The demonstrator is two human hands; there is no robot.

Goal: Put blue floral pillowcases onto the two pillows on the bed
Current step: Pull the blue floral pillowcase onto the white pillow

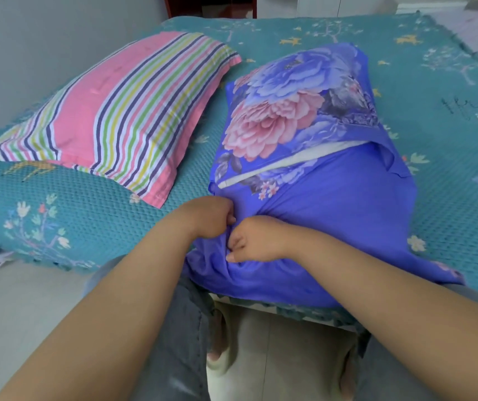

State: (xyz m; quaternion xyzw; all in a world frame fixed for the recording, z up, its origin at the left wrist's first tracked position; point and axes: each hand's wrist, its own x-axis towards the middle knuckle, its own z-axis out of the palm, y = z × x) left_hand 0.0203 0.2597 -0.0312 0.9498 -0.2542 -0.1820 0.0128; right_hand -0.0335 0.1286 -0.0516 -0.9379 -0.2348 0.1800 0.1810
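One pillow, at about one o'clock, is already covered by the blue floral pillowcase, whose near edge is pinched by the left hand and right hand, while the striped pillow at eleven o'clock is left uncovered.

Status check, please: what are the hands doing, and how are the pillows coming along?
Left hand and right hand both pinch blue floral pillowcase at near edge. Case covers one pillow. Striped pillow still bare of blue case. Nothing in the way.
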